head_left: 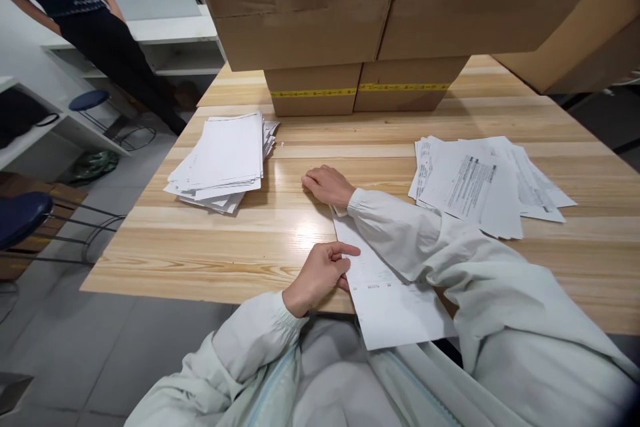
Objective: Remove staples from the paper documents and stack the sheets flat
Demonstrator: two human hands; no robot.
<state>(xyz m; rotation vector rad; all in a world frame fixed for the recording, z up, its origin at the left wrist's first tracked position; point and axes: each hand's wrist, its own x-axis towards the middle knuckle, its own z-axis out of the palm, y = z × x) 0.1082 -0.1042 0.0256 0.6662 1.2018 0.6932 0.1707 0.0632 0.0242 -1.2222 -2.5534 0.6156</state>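
My left hand point(323, 273) pinches the left edge of a printed sheet of paper point(395, 313), its index finger lying on top and its thumb beside it. The sheet lies partly on the table and hangs over the front edge toward my lap. My right hand point(327, 185) rests on the wood just beyond the sheet's far end, fingers curled in, with no object showing in it. The right sleeve point(400, 227) crosses over the sheet and hides part of it.
A stack of white papers point(225, 153) lies at the left, and a spread pile of printed papers point(480, 180) at the right. Cardboard boxes point(320, 7) stand stacked at the back of the wooden table point(200, 260). A person point(95, 20) stands beyond at the left, near stools point(25, 217).
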